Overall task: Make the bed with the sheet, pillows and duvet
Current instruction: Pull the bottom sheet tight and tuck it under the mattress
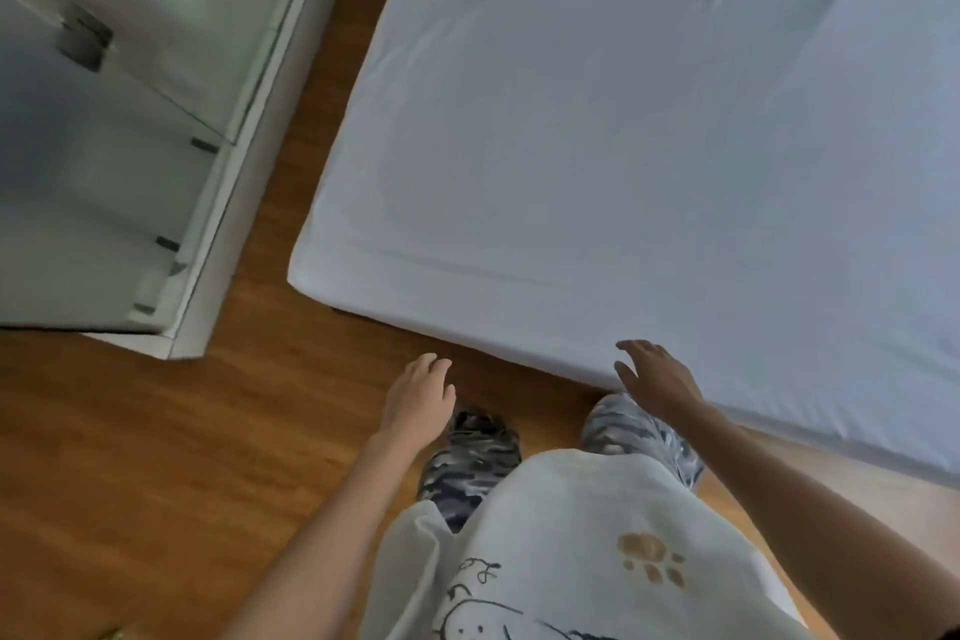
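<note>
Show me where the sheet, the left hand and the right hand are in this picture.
sheet (597,146): head view, on its flat top surface over the mattress.
left hand (418,400): head view, on the back of the hand.
right hand (657,377): head view, on the back of the hand.

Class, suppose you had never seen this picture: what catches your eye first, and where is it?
The bed, under a smooth white sheet, fills the upper right. Two empty hands hang at the bottom: the right hand over the bed's near edge, the left hand over the floor. A white wardrobe stands at left.
</note>
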The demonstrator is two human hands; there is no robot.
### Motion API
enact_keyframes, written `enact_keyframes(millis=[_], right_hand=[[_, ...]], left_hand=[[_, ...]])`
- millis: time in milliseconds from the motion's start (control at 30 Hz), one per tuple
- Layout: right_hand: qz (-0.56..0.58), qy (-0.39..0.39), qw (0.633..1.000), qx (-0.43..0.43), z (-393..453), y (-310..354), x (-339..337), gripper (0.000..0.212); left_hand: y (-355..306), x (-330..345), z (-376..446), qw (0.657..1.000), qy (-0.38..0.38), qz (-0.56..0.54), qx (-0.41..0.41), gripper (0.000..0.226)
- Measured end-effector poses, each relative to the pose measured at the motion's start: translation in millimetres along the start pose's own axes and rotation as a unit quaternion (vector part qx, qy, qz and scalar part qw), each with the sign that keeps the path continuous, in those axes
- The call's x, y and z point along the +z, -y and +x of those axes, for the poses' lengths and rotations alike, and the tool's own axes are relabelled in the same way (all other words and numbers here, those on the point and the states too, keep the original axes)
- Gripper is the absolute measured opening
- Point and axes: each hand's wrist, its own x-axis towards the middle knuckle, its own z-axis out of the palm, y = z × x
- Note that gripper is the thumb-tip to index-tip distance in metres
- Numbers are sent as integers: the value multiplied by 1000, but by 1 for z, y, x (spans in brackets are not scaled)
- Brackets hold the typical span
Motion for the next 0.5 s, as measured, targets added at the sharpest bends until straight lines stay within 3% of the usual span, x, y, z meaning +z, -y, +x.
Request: enact_keyframes(millis=[200,333,500], right_hand=[[56,9,998,5,45,107,27,43],[59,-12,998,-17,123,137,55,46],[5,-80,992,-102,251,147,92,56]], left_hand=[[91,-45,58,999,43,22,11,46],[122,-40,140,999,32,2,17,47],[132,-7,266,998,-15,5,64,51]])
